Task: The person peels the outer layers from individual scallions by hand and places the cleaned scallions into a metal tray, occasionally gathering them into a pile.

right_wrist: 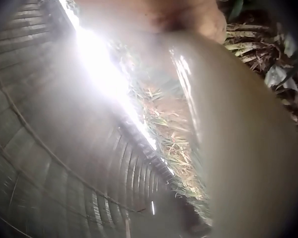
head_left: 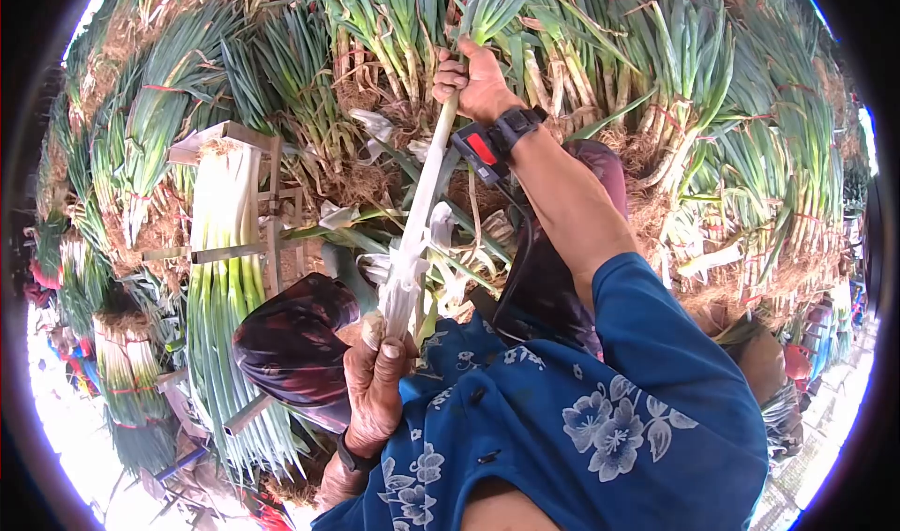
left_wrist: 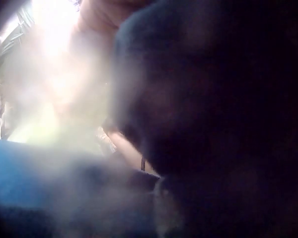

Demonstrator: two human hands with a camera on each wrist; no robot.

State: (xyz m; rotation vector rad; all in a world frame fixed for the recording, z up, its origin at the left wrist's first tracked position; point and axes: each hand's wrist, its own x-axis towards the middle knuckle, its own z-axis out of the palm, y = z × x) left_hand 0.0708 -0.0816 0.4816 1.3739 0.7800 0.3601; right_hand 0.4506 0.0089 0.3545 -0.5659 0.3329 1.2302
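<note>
So, bundled leeks [head_left: 155, 133] are heaped all over out front. A metal rack [head_left: 275, 220] carries a neat batch [head_left: 225, 292], pale ends at its top edge, greens [head_left: 258, 442] hanging past the bottom. One long leek [head_left: 427, 194] slants off its right side, right hand [head_left: 480, 83] wrapped round it below the leafy top [head_left: 486, 15], left hand [head_left: 373, 392] gripping the lower end.

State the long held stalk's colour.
The stalk is mostly white, pale green near the right hand; clearest in the head view.
</note>
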